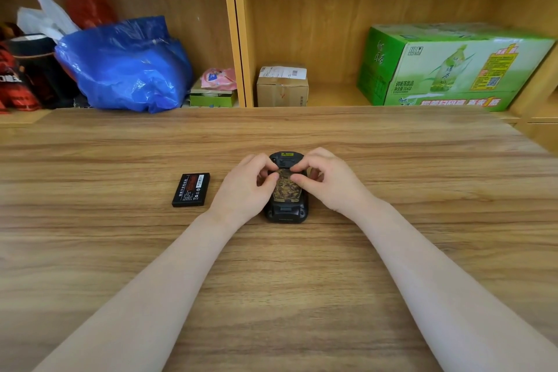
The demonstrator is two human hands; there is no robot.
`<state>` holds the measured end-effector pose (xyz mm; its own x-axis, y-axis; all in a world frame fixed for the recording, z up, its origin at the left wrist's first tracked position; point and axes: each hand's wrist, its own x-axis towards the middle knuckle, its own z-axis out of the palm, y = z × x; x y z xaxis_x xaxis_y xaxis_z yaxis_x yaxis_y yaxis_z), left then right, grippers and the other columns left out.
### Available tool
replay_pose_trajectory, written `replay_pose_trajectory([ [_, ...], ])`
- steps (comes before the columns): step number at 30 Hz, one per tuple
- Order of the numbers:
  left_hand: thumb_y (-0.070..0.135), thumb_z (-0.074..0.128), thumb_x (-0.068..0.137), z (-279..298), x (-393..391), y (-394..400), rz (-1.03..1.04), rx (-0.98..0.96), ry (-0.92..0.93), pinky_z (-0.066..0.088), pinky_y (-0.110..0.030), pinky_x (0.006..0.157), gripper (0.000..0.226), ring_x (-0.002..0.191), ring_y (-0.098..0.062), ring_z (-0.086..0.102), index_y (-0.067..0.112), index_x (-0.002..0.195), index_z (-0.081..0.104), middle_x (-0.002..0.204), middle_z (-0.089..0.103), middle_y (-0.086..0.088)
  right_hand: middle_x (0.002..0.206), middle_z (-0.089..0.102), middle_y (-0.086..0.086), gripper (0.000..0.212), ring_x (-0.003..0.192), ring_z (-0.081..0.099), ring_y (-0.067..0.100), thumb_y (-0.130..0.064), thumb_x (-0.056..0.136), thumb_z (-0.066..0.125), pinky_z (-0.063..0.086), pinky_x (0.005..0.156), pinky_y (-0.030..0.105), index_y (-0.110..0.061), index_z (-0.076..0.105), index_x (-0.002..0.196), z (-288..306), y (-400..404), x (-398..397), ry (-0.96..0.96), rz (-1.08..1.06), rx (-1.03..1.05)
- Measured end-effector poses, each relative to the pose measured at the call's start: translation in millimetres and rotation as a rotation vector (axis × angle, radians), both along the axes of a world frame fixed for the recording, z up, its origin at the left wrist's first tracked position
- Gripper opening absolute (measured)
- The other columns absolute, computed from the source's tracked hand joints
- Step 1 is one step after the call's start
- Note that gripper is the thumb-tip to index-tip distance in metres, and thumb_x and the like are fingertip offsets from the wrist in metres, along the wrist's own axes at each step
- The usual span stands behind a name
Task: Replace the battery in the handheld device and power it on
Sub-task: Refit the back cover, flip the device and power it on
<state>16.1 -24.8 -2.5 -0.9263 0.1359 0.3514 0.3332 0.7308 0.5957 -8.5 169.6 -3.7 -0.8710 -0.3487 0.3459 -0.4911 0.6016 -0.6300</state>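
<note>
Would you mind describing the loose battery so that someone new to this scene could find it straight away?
Start at the wooden table in front of the shelves, where the left hand and right hand work on a handheld device. Just left of the left hand lies the battery, a flat black slab with a printed label, the only item lying untouched.

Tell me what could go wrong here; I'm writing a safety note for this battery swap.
Both hands, left hand and right hand, pinch at the camouflage-patterned cover of the handheld device; a slip might skid it across the table. The loose battery lies beside the left wrist and could get knocked away.
</note>
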Motion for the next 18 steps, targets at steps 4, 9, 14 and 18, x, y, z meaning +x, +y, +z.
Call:
replay_pose_trajectory([
  [4, 0.029, 0.056, 0.092, 0.1, 1.0, -3.3, -0.011, -0.087, 0.079, 0.046, -0.034, 0.076, 0.011, 0.083, -0.011, 0.053, 0.022, 0.097, 0.063, 0.089, 0.058, 0.008, 0.1, 0.052, -0.017, 0.017, 0.082, 0.051, -0.002, -0.033, 0.087, 0.068, 0.038, 0.076, 0.016, -0.026, 0.071, 0.102, -1.1, 0.4, 0.8, 0.009, -0.006, 0.015],
  [9, 0.034, 0.053, 0.094, -1.3, 0.1, -8.2, -0.018, -0.177, 0.138, 0.048, -0.04, 0.082, 0.018, 0.089, -0.011, 0.056, 0.026, 0.099, 0.068, 0.093, 0.065, 0.013, 0.101, 0.049, -0.018, 0.018, 0.083, 0.048, -0.005, -0.035, 0.091, 0.062, 0.037, 0.075, 0.016, -0.027, 0.072, 0.104, 0.3, -0.1, 2.2, 0.019, -0.022, 0.072],
  [14, 0.037, 0.054, 0.092, 0.0, 0.6, -5.9, 0.022, -0.168, 0.128, 0.047, -0.041, 0.086, 0.02, 0.093, -0.012, 0.058, 0.027, 0.099, 0.07, 0.095, 0.067, 0.013, 0.098, 0.051, -0.019, 0.013, 0.083, 0.05, -0.006, -0.032, 0.091, 0.063, 0.037, 0.076, 0.016, -0.026, 0.073, 0.098, -0.3, -1.0, 1.3, -0.003, -0.023, 0.008],
  [18, 0.041, 0.055, 0.091, -1.8, 2.6, -4.9, 0.04, -0.168, 0.12, 0.045, -0.038, 0.088, 0.021, 0.092, -0.011, 0.057, 0.029, 0.1, 0.069, 0.091, 0.066, 0.015, 0.101, 0.053, -0.015, 0.014, 0.09, 0.052, -0.003, -0.029, 0.09, 0.064, 0.041, 0.084, 0.019, -0.027, 0.069, 0.103, -3.3, 0.6, 1.8, -0.005, -0.012, -0.006],
])
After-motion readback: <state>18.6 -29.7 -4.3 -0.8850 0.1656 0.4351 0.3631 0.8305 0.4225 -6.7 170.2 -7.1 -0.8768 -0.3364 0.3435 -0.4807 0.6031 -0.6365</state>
